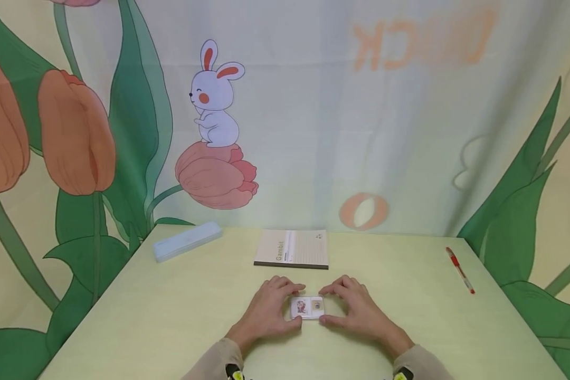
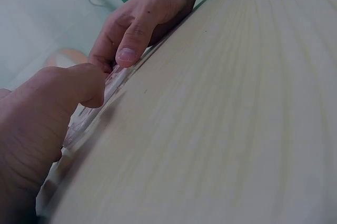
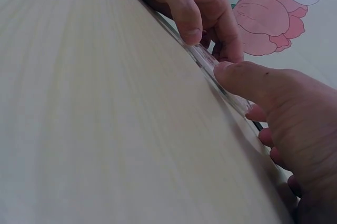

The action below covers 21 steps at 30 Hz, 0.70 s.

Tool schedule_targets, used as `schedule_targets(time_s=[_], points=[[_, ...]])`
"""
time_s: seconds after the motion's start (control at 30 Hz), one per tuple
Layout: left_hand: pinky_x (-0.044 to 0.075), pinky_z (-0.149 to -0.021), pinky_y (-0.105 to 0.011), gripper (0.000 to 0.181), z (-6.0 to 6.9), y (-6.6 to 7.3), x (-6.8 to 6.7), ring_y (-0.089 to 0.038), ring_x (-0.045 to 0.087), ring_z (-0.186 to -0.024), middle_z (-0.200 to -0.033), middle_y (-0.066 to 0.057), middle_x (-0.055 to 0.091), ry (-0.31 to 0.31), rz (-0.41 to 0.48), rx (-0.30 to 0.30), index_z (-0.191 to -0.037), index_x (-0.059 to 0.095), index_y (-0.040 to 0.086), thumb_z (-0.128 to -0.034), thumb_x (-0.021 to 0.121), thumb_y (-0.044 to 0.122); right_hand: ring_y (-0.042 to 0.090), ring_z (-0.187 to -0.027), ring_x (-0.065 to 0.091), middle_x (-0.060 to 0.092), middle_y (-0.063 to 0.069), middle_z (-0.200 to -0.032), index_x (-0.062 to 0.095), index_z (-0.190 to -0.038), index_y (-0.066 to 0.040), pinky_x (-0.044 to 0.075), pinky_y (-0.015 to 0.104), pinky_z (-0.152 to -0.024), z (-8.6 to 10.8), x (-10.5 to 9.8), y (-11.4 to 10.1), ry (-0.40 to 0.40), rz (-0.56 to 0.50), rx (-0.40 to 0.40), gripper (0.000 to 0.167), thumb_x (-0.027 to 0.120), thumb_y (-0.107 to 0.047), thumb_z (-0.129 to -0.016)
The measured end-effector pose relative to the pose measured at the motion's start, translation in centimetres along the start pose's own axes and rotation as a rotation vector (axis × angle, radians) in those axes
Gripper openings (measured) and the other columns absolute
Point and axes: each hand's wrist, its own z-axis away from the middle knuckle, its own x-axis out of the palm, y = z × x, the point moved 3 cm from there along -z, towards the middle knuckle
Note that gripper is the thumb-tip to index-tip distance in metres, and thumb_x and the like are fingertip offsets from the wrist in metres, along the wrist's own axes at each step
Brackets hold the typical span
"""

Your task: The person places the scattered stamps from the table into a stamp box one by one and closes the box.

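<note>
A small flat case [image 1: 307,307] of clear plastic and white, with two little pictures on its top, lies on the table in front of the person. My left hand [image 1: 268,312] pinches its left end between thumb and fingers. At the opposite end my right hand [image 1: 358,314] grips it the same way, the thumb on the near side. From the left wrist view, the clear edge of the case [image 2: 111,87] shows low against the tabletop, partly covered by the thumbs. Its near edge also shows in the right wrist view between both thumbs.
Behind the hands lies a notebook [image 1: 309,249] with a dark spine. A light blue pencil case [image 1: 188,241] is at the back left of the pale table [image 1: 171,327], and a red pen [image 1: 461,270] at the right. A printed curtain [image 1: 304,132] hangs behind.
</note>
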Motion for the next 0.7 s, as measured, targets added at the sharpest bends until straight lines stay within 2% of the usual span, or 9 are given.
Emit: schedule_targets(time_s=[0.13,0.37,0.7], points=[[0.049,-0.101,-0.038,0.067,0.22,-0.09,0.0,-0.013,0.058,-0.111,-0.119,0.007,0.07,0.002,0.002,0.0,-0.142,0.075,0.021,-0.0792,0.081,0.043,0.011,-0.115,0.051,0.061,-0.011,-0.125,0.074,-0.133,-0.031,0.039,0.047,-0.103,-0.01,0.14,-0.04,-0.009,0.004,-0.013,0.056,0.085,-0.065,-0.091],[0.049,-0.099,-0.037,0.066,0.18,-0.04,0.06,-0.014,0.058,-0.112,-0.122,0.006,0.07,-0.001,0.013,0.012,-0.142,0.075,0.019,-0.0798,0.082,0.043,0.012,-0.115,0.05,0.061,-0.01,-0.124,0.074,-0.131,-0.03,0.039,0.049,-0.103,0.05,-0.01,-0.07,-0.001,0.006,-0.016,0.053,0.088,-0.061,-0.09],[0.047,-0.099,-0.038,0.064,0.05,0.13,0.04,-0.014,0.057,-0.113,-0.125,0.005,0.07,-0.022,0.038,0.007,-0.141,0.076,0.02,-0.0801,0.082,0.041,0.015,-0.118,0.05,0.06,-0.009,-0.128,0.073,-0.131,-0.032,0.039,0.051,-0.107,0.13,-0.23,-0.14,-0.036,-0.006,0.03,0.054,0.089,-0.062,-0.089]])
